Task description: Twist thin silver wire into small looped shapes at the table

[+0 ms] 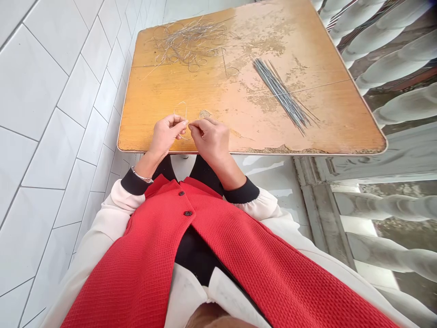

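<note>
My left hand (165, 135) and my right hand (210, 139) meet at the near edge of a worn wooden table (321, 114). Both pinch a thin piece of wire (180, 110), which curls up in a loop just beyond my left fingertips. The fingers of both hands are closed on it. A bundle of straight grey wires (282, 93) lies on the table to the right of my hands. A tangle of looped, bent wires (189, 43) sits at the far left of the table.
A white tiled wall (51, 114) runs along the left, close to the table. White balusters (382, 45) of a railing stand at the right. My red vest and white sleeves fill the lower view.
</note>
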Motion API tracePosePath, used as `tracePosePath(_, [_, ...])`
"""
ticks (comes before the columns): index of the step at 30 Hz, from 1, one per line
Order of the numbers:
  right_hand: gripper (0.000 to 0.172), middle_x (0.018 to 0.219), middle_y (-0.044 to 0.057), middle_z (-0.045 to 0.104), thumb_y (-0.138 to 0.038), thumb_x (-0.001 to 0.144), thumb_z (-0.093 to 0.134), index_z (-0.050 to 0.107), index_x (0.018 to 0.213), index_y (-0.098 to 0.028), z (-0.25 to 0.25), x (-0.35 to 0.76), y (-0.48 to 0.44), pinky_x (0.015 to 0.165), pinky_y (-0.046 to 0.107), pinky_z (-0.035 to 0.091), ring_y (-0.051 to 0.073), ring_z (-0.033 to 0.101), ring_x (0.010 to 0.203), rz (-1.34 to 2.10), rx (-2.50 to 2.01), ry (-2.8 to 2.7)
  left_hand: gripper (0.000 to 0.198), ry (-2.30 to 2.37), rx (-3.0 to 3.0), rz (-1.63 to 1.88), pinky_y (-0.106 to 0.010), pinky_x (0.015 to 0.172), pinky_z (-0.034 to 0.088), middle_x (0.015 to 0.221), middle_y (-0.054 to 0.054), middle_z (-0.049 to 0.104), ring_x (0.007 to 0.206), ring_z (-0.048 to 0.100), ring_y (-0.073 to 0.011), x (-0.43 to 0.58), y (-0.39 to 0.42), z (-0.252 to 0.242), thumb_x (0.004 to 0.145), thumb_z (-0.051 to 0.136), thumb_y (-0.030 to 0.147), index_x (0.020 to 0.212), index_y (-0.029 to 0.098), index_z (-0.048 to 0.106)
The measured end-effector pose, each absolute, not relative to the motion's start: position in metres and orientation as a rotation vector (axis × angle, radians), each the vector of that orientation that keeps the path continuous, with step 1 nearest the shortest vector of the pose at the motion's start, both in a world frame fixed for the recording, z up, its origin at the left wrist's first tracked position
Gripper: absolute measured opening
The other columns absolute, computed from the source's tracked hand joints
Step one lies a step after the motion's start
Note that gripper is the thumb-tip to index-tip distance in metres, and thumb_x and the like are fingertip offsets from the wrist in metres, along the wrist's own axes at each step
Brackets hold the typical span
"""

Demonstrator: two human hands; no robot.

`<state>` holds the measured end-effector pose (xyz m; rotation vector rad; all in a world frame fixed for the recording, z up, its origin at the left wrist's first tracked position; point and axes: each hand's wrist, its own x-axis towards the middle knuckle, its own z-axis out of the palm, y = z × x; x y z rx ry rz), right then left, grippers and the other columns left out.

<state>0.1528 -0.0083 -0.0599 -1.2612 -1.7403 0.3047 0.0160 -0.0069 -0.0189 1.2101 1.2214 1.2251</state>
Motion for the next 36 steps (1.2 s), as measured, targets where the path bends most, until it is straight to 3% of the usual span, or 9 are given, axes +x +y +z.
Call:
tracePosePath(5, [0.02,0.076,0.007,0.066,-0.027,0.093,0.049,0.059,0.076,-0.023,-0.074,0.144,-0.003,0.07,0.034,0.044,0.02,0.059,0.072,0.167,-1.356,-1.701,0.021,1.211,1.178,1.31,-0.017,0.049,0.036,0.061,0.007,0.055,0.052,0.048,-0.0014,0.02,-0.005,-0.025,0.085,0.061,0.001,0.07,0.015,0.058])
tracePosePath(10, [0.018,0.077,0.006,0.065,-0.025,0.094,0.049,0.053,0.076,-0.024,-0.078,0.135,-0.002,0.075,0.035,0.046,0.02,0.06,0.076,0.263,-1.353,-1.588,0.021,1.217,1.199,1.336,-0.016,0.049,0.036,0.06,0.008,0.054,0.053,0.047,-0.0012,0.023,-0.003,-0.027,0.085,0.063,0.002,0.07,0.016,0.058])
tracePosePath(15, [0.016,0.072,0.001,0.065,-0.031,0.095,0.054,0.059,0.082,-0.022,-0.07,0.141,-0.007,0.071,0.032,0.047,0.016,0.062,0.067,0.568,-1.247,-1.537,0.02,1.196,1.231,1.274,-0.016,0.049,0.037,0.059,0.007,0.057,0.053,0.05,-0.0016,0.018,0.0,-0.024,0.085,0.063,0.002,0.07,0.015,0.06])
tracePosePath(19, [0.026,0.068,-0.001,0.067,-0.04,0.097,0.052,0.067,0.089,-0.02,-0.067,0.147,-0.01,0.065,0.028,0.047,0.013,0.062,0.059,0.688,-1.146,-1.565,0.016,1.164,1.242,1.166,-0.014,0.052,0.041,0.06,0.006,0.06,0.054,0.055,-0.0013,0.011,0.002,-0.02,0.086,0.065,0.003,0.075,0.014,0.062])
tracePosePath(22, [0.03,0.066,-0.001,0.067,-0.04,0.098,0.05,0.069,0.087,-0.019,-0.067,0.147,-0.01,0.064,0.028,0.048,0.012,0.061,0.057,0.629,-1.149,-1.571,0.01,1.165,1.237,1.145,-0.013,0.053,0.044,0.065,0.005,0.064,0.056,0.058,-0.0015,0.008,0.001,-0.017,0.093,0.064,0.016,0.082,0.015,0.063])
tracePosePath(25, [0.028,0.067,-0.001,0.068,-0.036,0.097,0.05,0.07,0.087,-0.019,-0.068,0.146,-0.009,0.064,0.028,0.048,0.013,0.062,0.058,0.548,-1.176,-1.572,0.019,1.201,1.219,1.138,-0.013,0.053,0.045,0.069,0.004,0.066,0.058,0.061,-0.0023,0.008,-0.001,-0.015,0.098,0.058,0.028,0.086,0.016,0.064])
tracePosePath(36, [0.025,0.057,-0.005,0.058,-0.041,0.096,0.058,0.069,0.089,-0.02,-0.071,0.145,-0.007,0.059,0.026,0.043,0.012,0.058,0.053,0.55,-1.164,-1.584,0.023,1.297,1.415,1.101,-0.011,0.051,0.046,0.069,0.003,0.064,0.062,0.064,-0.0032,0.011,0.0,-0.021,0.097,0.053,0.014,0.074,0.016,0.055])
